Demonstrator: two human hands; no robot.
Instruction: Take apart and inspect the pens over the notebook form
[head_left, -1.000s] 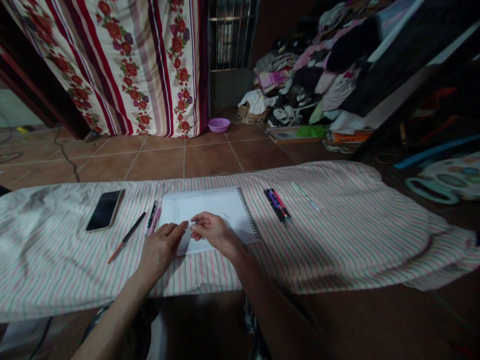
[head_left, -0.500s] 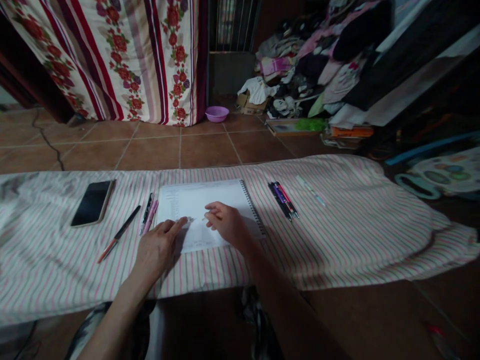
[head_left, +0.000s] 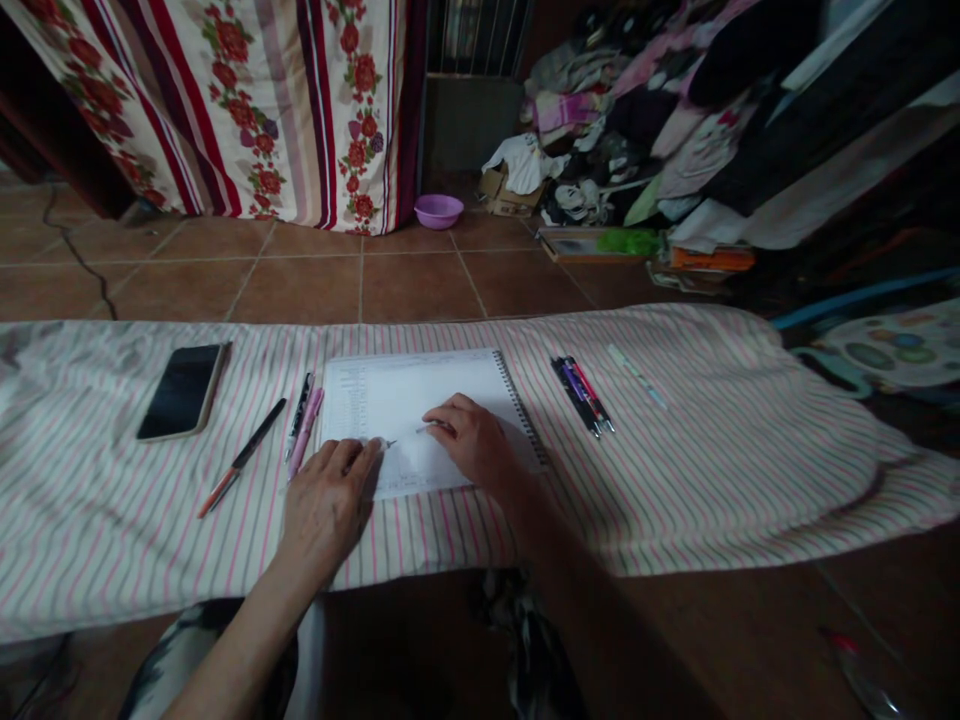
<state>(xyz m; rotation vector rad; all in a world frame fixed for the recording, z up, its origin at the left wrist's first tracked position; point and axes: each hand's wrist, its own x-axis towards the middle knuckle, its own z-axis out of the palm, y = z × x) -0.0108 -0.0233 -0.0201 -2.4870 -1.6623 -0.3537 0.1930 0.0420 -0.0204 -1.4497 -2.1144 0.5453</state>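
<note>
A spiral notebook (head_left: 420,385) lies open at a pale page with small print along its left side. My left hand (head_left: 330,490) rests on the page's lower left, fingers drawn together at a small dark-tipped piece (head_left: 389,443) whose other end is hidden. My right hand (head_left: 476,440) is over the page's lower right, its fingers pinched on a thin pen-like piece (head_left: 432,427) pointing left. Left of the notebook lie a pink pen (head_left: 306,432), a black patterned pen (head_left: 298,415) and a black-and-orange pen (head_left: 241,460).
A phone (head_left: 182,392) lies at the left on the striped cloth (head_left: 712,450). Several pens (head_left: 583,396) lie right of the notebook, beside a pale green pen (head_left: 636,375). Beyond are a purple basin (head_left: 439,211), a curtain (head_left: 285,110) and piled clothes (head_left: 600,140).
My right hand's fingers have closed together, and the thin piece at their tips shows more clearly. My left hand stays on the page. The whole view has shifted slightly.
</note>
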